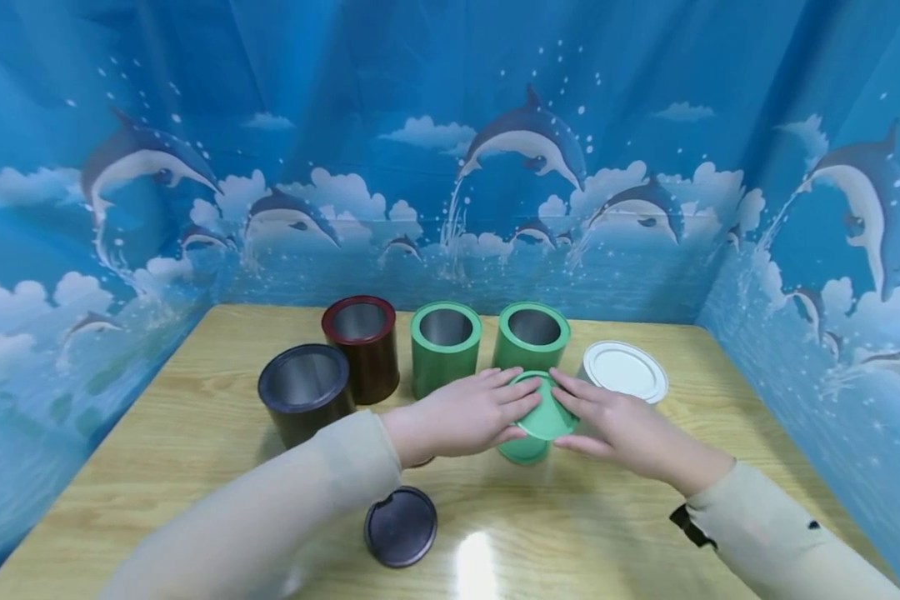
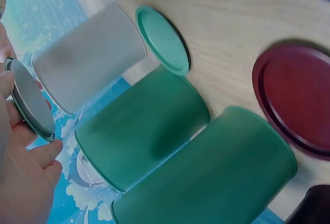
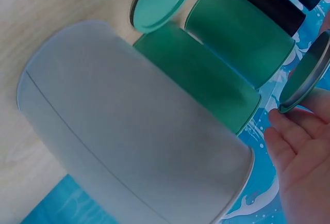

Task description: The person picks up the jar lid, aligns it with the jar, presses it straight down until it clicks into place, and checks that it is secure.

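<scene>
Both hands hold a round green lid up in the air, tilted, in front of the open green cans. My left hand grips its left edge, and my right hand grips the right edge. In the left wrist view the held lid shows its underside above the fingers. The right wrist view shows the lid edge with fingers at its rim. Below it, a second green lid rests on the table. Behind stand a right green can and a left green can, both uncovered.
A white can with a white lid stands at right. A dark red can and a black can, both uncovered, stand at left. On the wooden table lie a black lid and a red lid, mostly behind my left arm.
</scene>
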{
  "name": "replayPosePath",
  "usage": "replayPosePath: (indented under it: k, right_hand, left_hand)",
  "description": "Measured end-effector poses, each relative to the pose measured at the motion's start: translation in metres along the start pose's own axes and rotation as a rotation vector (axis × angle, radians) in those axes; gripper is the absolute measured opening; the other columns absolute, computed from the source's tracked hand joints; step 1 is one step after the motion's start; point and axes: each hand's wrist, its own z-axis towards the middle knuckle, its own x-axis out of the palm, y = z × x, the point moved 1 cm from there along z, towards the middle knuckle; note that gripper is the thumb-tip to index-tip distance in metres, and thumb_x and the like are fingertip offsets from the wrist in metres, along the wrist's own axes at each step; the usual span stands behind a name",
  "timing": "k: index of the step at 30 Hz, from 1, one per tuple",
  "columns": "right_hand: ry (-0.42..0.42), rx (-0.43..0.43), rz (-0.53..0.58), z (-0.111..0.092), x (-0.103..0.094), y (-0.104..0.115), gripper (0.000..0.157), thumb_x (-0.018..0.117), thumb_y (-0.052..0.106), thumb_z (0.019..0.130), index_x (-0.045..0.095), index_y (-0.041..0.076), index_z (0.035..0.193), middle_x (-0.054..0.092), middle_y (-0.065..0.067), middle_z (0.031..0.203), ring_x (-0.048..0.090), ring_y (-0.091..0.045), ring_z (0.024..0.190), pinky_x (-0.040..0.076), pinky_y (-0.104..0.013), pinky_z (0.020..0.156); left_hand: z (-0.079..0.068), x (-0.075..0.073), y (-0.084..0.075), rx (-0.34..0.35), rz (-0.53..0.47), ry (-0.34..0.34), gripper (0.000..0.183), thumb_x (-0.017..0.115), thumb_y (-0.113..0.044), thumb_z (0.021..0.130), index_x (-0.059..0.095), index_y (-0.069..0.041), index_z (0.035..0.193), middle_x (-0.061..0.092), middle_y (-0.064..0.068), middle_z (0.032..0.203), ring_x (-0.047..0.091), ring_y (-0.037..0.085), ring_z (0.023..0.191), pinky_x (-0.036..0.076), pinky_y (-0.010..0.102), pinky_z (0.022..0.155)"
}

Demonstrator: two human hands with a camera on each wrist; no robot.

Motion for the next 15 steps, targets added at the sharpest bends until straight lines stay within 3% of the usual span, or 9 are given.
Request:
replayPosePath:
  k: [15]
  right_hand:
    - [0.031,0.034,-0.013,0.012,-0.015,-0.021,0.065,0.067,0.039,0.085,0.05,-0.001,0.133,0.037,-0.015,0.145,0.05,-0.031,0.12,0.047,-0.044,0.088]
  left_hand:
    - [0.015,-0.019,0.019,0.008,0.029,0.021,0.057,0.035,-0.043,0.1,0.028,-0.012,0.147,0.022,0.006,0.153,0.018,0.025,0.139,0.019,0.036,0.111]
